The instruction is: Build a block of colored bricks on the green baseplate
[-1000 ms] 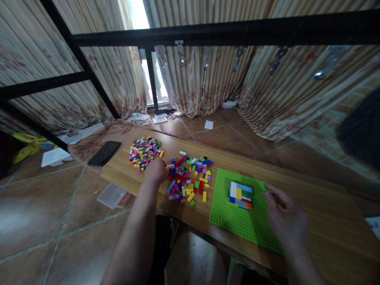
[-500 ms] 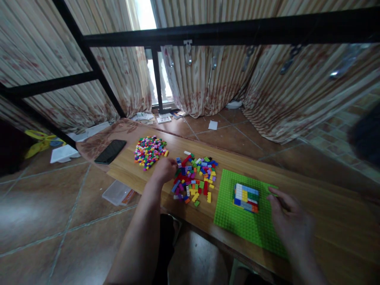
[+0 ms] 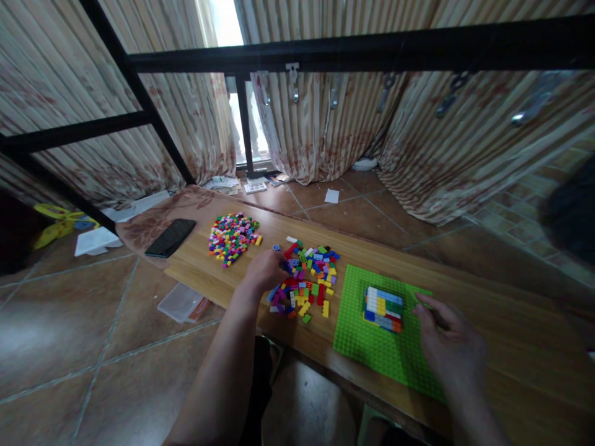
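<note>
Head view, left hand (image 3: pixel 266 270) in brick pile (image 3: pixel 307 280), right hand (image 3: pixel 449 347) on baseplate (image 3: pixel 372 344)

Daylight glares through the curtain gap (image 3: pixel 227 25); room dim, edges warped, right side blurred.

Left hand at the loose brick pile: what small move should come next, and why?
Probably pinch one brick and lift it. The left hand has its fingertips in the near pile of larger bricks, while the right hand steadies the green baseplate, where a small brick block is built.
</note>
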